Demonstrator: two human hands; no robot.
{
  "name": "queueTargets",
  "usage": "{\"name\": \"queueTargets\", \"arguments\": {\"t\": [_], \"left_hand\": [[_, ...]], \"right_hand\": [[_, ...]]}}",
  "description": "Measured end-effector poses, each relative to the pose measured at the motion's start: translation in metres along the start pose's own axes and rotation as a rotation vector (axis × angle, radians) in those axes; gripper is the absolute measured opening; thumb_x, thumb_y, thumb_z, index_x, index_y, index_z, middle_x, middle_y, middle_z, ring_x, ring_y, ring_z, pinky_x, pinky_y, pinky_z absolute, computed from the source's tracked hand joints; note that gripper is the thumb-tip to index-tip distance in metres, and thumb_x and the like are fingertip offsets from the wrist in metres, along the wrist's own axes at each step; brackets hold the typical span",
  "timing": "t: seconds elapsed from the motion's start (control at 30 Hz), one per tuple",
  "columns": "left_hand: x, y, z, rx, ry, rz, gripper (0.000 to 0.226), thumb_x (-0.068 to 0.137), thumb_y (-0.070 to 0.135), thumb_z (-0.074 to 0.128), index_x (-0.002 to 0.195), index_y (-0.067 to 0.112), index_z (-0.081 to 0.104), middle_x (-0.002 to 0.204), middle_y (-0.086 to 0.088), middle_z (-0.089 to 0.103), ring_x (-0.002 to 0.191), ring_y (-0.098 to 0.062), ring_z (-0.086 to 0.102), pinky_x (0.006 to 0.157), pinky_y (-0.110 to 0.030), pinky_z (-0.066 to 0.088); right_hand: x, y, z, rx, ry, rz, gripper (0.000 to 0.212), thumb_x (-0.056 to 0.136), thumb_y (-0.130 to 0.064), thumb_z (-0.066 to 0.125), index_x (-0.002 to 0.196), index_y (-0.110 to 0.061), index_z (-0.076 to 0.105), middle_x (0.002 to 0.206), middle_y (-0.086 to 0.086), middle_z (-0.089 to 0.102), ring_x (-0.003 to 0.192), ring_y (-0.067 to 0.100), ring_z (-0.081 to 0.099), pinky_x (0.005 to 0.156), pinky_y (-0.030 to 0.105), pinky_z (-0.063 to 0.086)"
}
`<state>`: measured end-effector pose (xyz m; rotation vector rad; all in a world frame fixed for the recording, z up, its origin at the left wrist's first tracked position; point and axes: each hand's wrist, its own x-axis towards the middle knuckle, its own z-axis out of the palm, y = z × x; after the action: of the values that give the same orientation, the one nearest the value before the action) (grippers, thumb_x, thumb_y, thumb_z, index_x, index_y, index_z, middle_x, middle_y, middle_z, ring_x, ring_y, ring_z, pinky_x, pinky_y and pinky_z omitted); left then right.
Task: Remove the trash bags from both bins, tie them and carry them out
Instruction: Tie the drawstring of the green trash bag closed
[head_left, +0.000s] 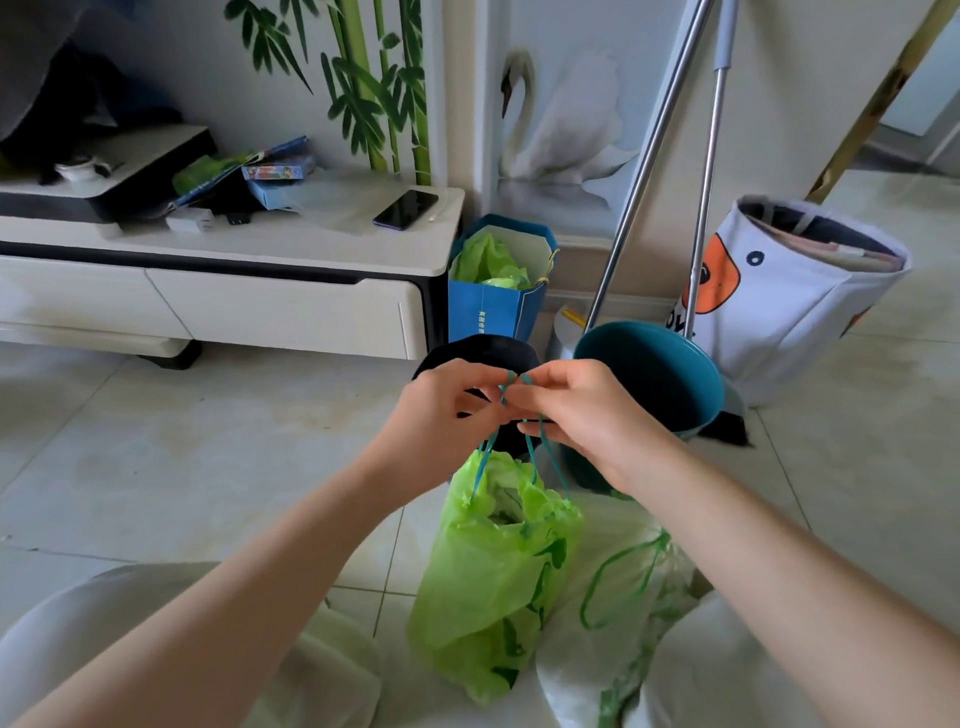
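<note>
A green trash bag (493, 571) hangs by its teal drawstrings (530, 457) in front of me, its mouth gathered but still partly gaping. My left hand (447, 410) and my right hand (576, 415) both pinch the drawstrings together above the bag, fingertips meeting. A white trash bag (613, 644) with a green drawstring loop lies on the floor just right of the green one. Behind my hands stand a black bin (483, 348) and a teal bin (670, 379); the teal one shows no bag inside.
A blue paper bag (493, 306) with green plastic inside stands beside the white TV cabinet (291, 291). Two metal poles (649, 171) lean on the wall behind the teal bin. A white fabric basket (795, 291) sits at right. My knees fill the lower corners.
</note>
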<state>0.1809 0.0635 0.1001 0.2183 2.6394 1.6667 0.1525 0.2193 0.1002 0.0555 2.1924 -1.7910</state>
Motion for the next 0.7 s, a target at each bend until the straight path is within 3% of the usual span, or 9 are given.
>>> {"name": "queueTargets", "arguments": {"t": [0.1,0.23,0.37,0.47,0.57,0.63,0.7], "left_hand": [[0.0,-0.003,0.003,0.122,-0.016,0.1,0.039,0.084,0.0,0.059,0.112,0.024,0.069,0.102,-0.002,0.062,0.092,-0.007,0.063,0.081,-0.025,0.053],[0.004,-0.01,0.001,0.16,-0.055,0.119,0.043,0.086,0.001,0.06,0.119,0.028,0.065,0.107,-0.003,0.055,0.095,-0.008,0.055,0.082,-0.013,0.048],[0.004,-0.015,0.0,0.154,-0.09,0.138,0.044,0.084,0.01,0.061,0.119,0.036,0.061,0.107,-0.002,0.054,0.101,-0.014,0.056,0.09,-0.027,0.051],[0.001,-0.014,0.007,0.098,-0.033,0.144,0.038,0.079,0.021,0.058,0.115,0.032,0.068,0.104,0.001,0.058,0.103,-0.011,0.057,0.092,-0.025,0.049],[0.004,-0.022,0.015,0.018,0.079,0.101,0.032,0.075,0.031,0.068,0.106,0.026,0.067,0.106,0.007,0.064,0.105,-0.005,0.058,0.092,-0.023,0.047],[0.009,-0.039,0.021,0.069,-0.001,0.077,0.05,0.069,0.039,0.076,0.114,0.024,0.061,0.114,0.009,0.064,0.113,-0.005,0.056,0.097,-0.026,0.042],[0.01,-0.062,0.032,0.169,-0.171,0.008,0.076,0.064,0.044,0.082,0.131,0.03,0.05,0.134,0.009,0.053,0.128,-0.006,0.044,0.108,-0.034,0.036]], "right_hand": [[0.0,0.001,-0.005,0.042,-0.021,0.051,0.01,0.083,-0.018,0.071,0.091,-0.012,0.073,0.082,0.001,0.075,0.086,0.015,0.069,0.084,0.031,0.057],[0.003,0.003,-0.01,0.02,-0.015,0.088,0.018,0.08,-0.025,0.074,0.094,-0.015,0.073,0.084,0.001,0.068,0.079,0.012,0.063,0.082,0.032,0.058],[0.004,0.004,-0.011,0.042,-0.039,0.101,0.011,0.083,-0.02,0.069,0.092,-0.014,0.072,0.086,0.003,0.071,0.082,0.013,0.067,0.082,0.03,0.058],[0.005,0.001,-0.012,0.008,-0.03,0.093,0.012,0.085,-0.018,0.059,0.08,-0.013,0.07,0.091,0.008,0.075,0.086,0.017,0.07,0.084,0.034,0.058],[0.003,-0.004,-0.016,0.054,-0.062,0.073,0.012,0.083,-0.014,0.054,0.073,-0.011,0.06,0.07,0.005,0.07,0.071,0.019,0.066,0.083,0.038,0.055],[0.001,-0.007,-0.018,0.07,-0.064,0.051,0.012,0.084,-0.012,0.054,0.072,-0.011,0.055,0.051,-0.003,0.051,0.055,0.015,0.054,0.079,0.039,0.054],[-0.001,-0.008,-0.017,0.083,-0.058,0.035,0.012,0.087,-0.01,0.056,0.074,-0.01,0.057,0.049,-0.005,0.038,0.046,0.01,0.041,0.073,0.035,0.053]]}}
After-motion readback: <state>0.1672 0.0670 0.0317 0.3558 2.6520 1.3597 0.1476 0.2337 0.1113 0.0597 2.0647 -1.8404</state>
